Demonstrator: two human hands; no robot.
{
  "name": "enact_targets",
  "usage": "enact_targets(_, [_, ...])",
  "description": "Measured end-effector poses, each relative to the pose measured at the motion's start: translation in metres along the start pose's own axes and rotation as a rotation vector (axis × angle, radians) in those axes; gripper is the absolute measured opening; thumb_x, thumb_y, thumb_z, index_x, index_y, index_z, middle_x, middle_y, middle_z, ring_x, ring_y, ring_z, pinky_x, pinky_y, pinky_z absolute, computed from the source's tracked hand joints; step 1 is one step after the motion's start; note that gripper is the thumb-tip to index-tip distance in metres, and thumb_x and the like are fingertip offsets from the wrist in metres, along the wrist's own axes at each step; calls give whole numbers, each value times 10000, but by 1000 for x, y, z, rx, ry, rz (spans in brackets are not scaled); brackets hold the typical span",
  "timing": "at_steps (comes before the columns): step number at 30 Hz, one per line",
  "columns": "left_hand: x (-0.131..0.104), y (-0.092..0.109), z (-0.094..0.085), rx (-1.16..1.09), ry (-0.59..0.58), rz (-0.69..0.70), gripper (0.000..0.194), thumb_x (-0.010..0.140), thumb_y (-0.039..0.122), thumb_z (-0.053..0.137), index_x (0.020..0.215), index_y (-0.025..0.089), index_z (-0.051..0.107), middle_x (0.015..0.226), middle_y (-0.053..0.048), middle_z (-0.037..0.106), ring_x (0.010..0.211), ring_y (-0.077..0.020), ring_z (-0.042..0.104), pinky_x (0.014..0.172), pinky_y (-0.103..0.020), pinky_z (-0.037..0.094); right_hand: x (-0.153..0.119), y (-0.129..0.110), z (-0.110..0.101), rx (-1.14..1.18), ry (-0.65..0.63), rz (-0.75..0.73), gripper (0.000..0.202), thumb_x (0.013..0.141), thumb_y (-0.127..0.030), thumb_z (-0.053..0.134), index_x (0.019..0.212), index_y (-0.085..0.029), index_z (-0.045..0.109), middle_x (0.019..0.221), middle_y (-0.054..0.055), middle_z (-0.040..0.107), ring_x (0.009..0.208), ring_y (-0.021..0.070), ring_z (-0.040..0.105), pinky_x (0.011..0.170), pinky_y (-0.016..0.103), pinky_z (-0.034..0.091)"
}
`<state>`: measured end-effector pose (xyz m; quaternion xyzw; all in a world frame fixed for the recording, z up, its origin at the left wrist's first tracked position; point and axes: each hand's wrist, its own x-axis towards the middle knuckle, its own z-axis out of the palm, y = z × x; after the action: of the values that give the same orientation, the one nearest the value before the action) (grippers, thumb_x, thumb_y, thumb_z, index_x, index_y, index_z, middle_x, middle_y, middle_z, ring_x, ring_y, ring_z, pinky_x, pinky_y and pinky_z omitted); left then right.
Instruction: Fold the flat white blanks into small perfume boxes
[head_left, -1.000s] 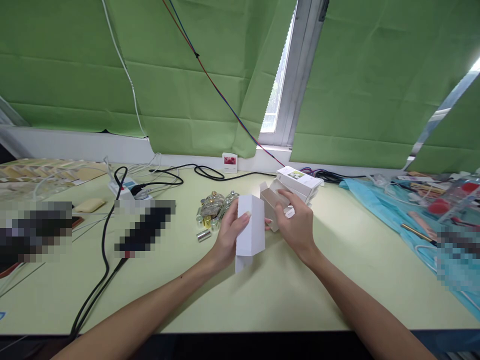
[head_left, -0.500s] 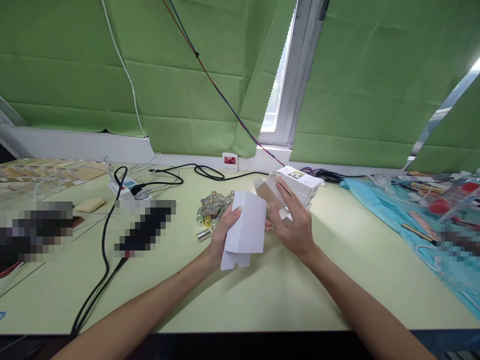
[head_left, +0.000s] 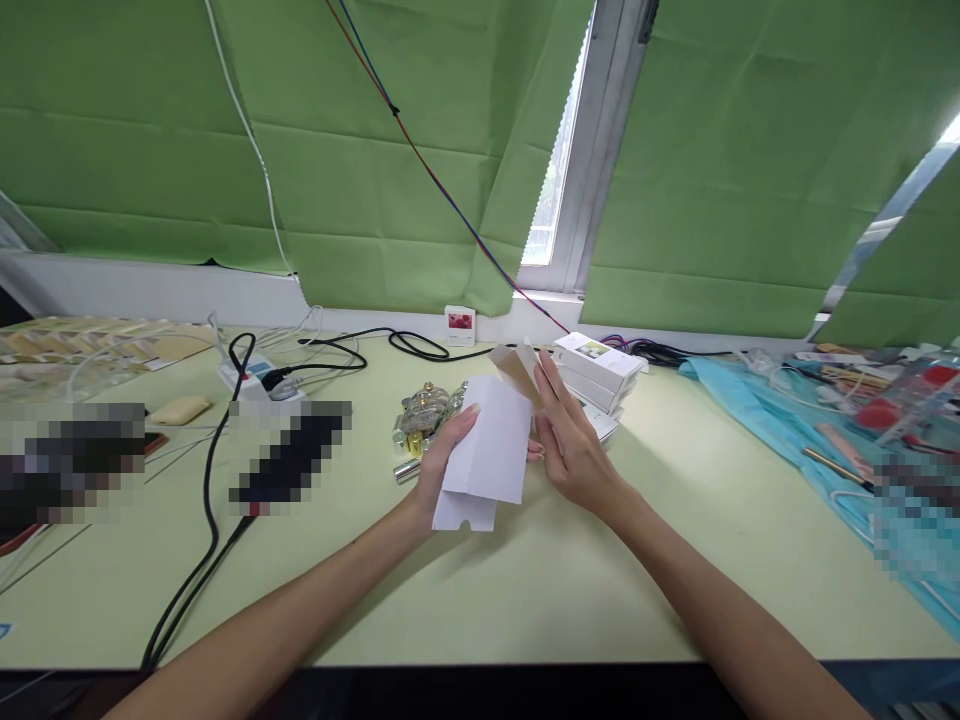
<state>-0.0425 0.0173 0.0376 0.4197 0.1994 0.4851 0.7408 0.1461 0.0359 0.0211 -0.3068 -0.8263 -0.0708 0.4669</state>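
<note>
My left hand [head_left: 446, 450] is closed around a white folding carton [head_left: 487, 440], thumb on its upper face. A notched tuck flap [head_left: 465, 512] sticks out from the carton's near end. My right hand [head_left: 574, 440] grips a cardboard piece with a tan inner side [head_left: 517, 372] at the carton's far end, fingers long and close together against it. Whether that piece belongs to the same carton, I cannot tell. Just behind my left hand stand glass perfume bottles [head_left: 426, 405]; a silver cylindrical cap [head_left: 407, 470] lies beside them.
Stacked white boxes [head_left: 600, 365] stand beyond my right hand. A small picture box [head_left: 460, 325] leans at the wall. Black cables [head_left: 214, 480] and a power strip [head_left: 259, 375] lie left. Blue sheeting [head_left: 750, 420] with clutter covers the right side.
The carton has tilted and shifted slightly left and toward me. My right hand has moved a little left, and the tan-lined cardboard has turned and come closer to the carton.
</note>
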Motion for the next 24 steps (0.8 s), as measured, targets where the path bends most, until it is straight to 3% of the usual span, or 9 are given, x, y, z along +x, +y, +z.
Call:
enact_targets(8, [5,-2,-9,-82,13,-125,591,869,537,610,1271,104,634,930,-149,788,1076,-378,736,1009,-469,538,3,2,-3,51,-80,-88,792,981,17,321,1651,-308,52,1722,81,151,1591,284,176,1198,519,450])
enact_targets(16, [7,2,-3,-145,50,-163,573,904,487,579,1368,151,554,1061,-144,766,1055,-372,743,973,-486,559,0,9,-1,37,-115,-99,799,972,25,314,1651,-303,48,1724,69,135,1586,278,199,1202,513,453])
enact_targets(24, [9,1,-3,-147,55,-180,529,936,531,507,1287,150,614,1031,-123,770,1015,-335,760,951,-414,582,-2,11,-1,28,-117,-141,795,959,37,307,1651,-275,73,1721,98,147,1586,277,194,1187,505,468])
